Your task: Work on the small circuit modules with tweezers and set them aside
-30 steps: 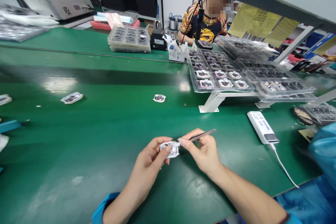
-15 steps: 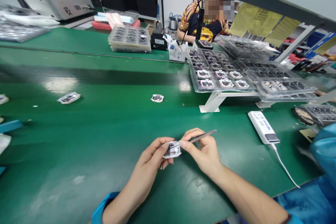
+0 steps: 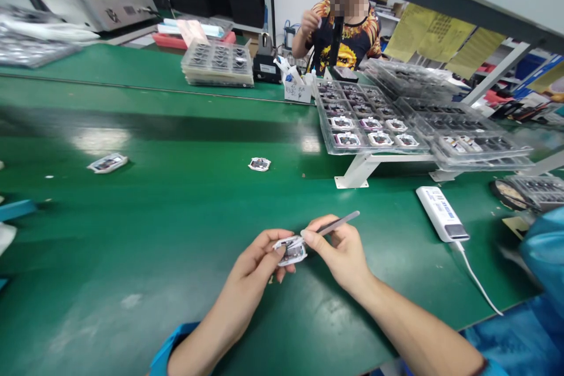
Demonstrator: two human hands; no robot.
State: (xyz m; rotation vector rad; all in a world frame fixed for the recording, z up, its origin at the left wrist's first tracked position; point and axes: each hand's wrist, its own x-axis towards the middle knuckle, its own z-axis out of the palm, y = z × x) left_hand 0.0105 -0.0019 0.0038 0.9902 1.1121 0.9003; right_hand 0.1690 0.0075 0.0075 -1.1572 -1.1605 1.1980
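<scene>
My left hand [image 3: 259, 259] pinches a small white-framed electronic module [image 3: 289, 251] between thumb and fingers, just above the green mat. My right hand [image 3: 340, 248] holds slim metal tweezers [image 3: 338, 222], and their tips point down at the module's right edge, partly hidden by my fingers. The fingertips of my two hands are close together around the module. Part of the module's dark centre shows through the white frame.
Clear plastic trays of modules [image 3: 370, 123] stand on a white rack at the far right. A white power bank [image 3: 442, 214] with a cable lies right of my hands. Loose modules [image 3: 259, 164] rest on the green workbench [image 3: 145, 247]. A co-worker [image 3: 341, 29] sits opposite.
The module has tilted slightly in my left hand, and the tweezers have swung a little. The co-worker's hand has risen toward their chest. The camera has shifted slightly.
</scene>
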